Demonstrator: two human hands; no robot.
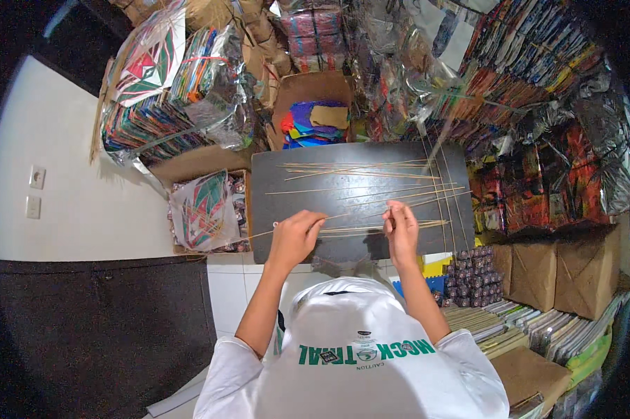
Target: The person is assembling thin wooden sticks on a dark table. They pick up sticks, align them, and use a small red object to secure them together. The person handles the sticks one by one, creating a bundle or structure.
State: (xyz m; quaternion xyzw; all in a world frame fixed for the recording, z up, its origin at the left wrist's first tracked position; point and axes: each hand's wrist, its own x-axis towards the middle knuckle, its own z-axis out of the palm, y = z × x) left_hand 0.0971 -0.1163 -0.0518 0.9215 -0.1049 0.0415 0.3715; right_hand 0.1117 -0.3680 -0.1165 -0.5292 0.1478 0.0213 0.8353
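My left hand (295,239) is closed over the near left part of a dark table (264,174), gripping a thin bamboo stick (260,234). The stick's long end runs out leftward past the table's edge, and its other end points toward my right hand. My right hand (401,230) is raised above the table's near right part, fingers curled and thumb drawn in. Whatever sits between its fingertips is too small to make out. Beneath and beyond both hands lie several loose bamboo sticks (371,190), mostly sideways, with a few crossing lengthwise at the right.
Left of the table stands an open box (243,209) with a printed kite-like sheet (204,209) on top. Behind is a carton (308,84) of coloured pieces. Wrapped stacks (182,105) crowd the back and right. Small dark cubes (474,278) are piled at the near right.
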